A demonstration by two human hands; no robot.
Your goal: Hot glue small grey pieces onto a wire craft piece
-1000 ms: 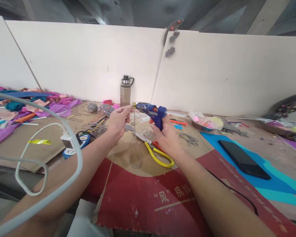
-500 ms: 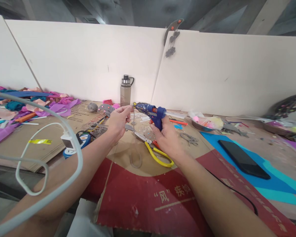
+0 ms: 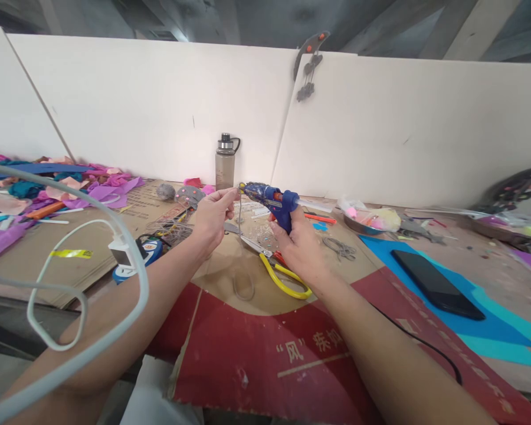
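My right hand is wrapped round the handle of a blue hot glue gun, with a clear glue stick poking out of its back. The gun points left. At its nozzle, the fingertips of my left hand pinch a thin grey cord. The cord hangs down from them and curls into a loop on the cardboard. What else the fingertips may hold is too small to make out. Yellow-handled scissors lie on the cardboard just below both hands.
Red and brown cardboard covers the table in front. A water bottle stands against the white partition. To the right a black phone lies on blue sheets. White cables loop across the left foreground, near a blue power socket.
Almost nothing differs. Both hands keep the glue gun's nozzle and the pinched cord together in the same place; the view has shifted very slightly.
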